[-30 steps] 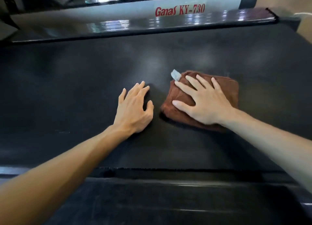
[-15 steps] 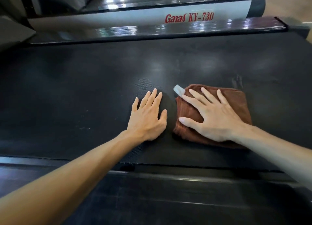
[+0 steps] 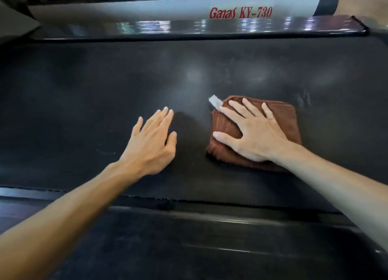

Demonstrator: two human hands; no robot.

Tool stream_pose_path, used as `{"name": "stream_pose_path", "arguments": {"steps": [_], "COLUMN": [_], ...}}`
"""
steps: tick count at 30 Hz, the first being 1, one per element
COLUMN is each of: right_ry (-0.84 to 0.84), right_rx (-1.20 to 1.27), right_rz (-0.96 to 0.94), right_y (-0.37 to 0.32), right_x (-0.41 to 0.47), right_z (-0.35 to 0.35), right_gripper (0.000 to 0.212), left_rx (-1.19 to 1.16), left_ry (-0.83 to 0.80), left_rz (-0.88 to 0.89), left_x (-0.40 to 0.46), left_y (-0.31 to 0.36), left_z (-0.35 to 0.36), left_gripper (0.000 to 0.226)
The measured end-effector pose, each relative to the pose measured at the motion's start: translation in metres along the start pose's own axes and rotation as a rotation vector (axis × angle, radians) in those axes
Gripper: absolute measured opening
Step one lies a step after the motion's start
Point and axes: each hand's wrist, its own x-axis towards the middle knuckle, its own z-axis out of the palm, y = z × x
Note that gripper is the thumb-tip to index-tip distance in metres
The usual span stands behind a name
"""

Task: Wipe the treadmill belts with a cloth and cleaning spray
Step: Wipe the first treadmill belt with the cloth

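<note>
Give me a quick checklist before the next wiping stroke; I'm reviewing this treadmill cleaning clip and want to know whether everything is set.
1. Folded brown terry cloth lies flat on the black treadmill belt: ok.
2. Right hand presses the cloth with spread, straight fingers: ok.
3. Left hand rests flat on the bare belt, apart from the cloth: ok.
4. Cloth's white label tag sticks out at the far left corner, not under the fingers: ok.
5. Cleaning spray bottle within reach: cannot tell, none in view.
6. Belt damp with spray ahead of the cloth: cannot tell, only glare patches show.
</note>
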Motion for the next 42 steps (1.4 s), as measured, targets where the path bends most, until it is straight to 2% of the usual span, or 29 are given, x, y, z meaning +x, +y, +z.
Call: {"name": "stream_pose_path", "arguments": {"steps": [4,7,9,14,18,20,23,25,30,32,35,38,42], "right_ry": [-0.016,-0.018,-0.025,-0.057,-0.001,-0.002,-0.056,-0.082,-0.056,-0.032,0.011,0.044,0.009], "right_rx": [-0.020,-0.029,-0.029,-0.008,-0.010,-0.007,-0.009,-0.005,0.000,-0.009,0.015,0.036,-0.005], "right_rz": [-0.068,-0.231,-0.292,-0.165,-0.050,-0.160,-0.420,-0.481,-0.208,-0.212,-0.235,-0.118,-0.027], "right_y": [-0.056,-0.105,-0.114,-0.113,-0.158,-0.196,-0.229,-0.219,-0.207,-0.212,-0.190,-0.147,-0.080], "right_x": [0.044,0.037,0.020,0.035,0.094,0.101,0.079,0.070,0.106,0.105,0.066,0.011,-0.042], "right_z": [0.011,0.024,0.026,0.022,0.031,0.037,0.043,0.042,0.038,0.039,0.040,0.035,0.018], "right_gripper": [0.080,0.082,0.084,0.081,0.079,0.081,0.079,0.079,0.078,0.078,0.078,0.078,0.082], "left_rx": [-0.006,0.031,0.027,-0.050,-0.036,-0.033,-0.037,-0.040,-0.035,-0.022,-0.002,0.022,0.002], "left_ry": [0.030,0.074,0.070,0.070,0.074,0.091,0.142,0.159,0.123,0.106,0.112,0.112,0.097], "left_rz": [-0.100,-0.143,-0.195,-0.314,-0.372,-0.390,-0.431,-0.468,-0.494,-0.463,-0.407,-0.345,-0.173], "left_x": [-0.024,-0.034,-0.041,-0.063,-0.069,-0.070,-0.072,-0.076,-0.086,-0.084,-0.076,-0.067,-0.046], "left_y": [-0.039,-0.065,-0.076,-0.091,-0.102,-0.108,-0.118,-0.125,-0.126,-0.120,-0.105,-0.072,-0.018], "left_z": [-0.014,-0.025,-0.032,-0.038,-0.043,-0.048,-0.058,-0.062,-0.054,-0.052,-0.048,-0.035,-0.014], "left_gripper": [0.065,0.066,0.066,0.065,0.063,0.062,0.061,0.060,0.061,0.061,0.062,0.064,0.065]}}
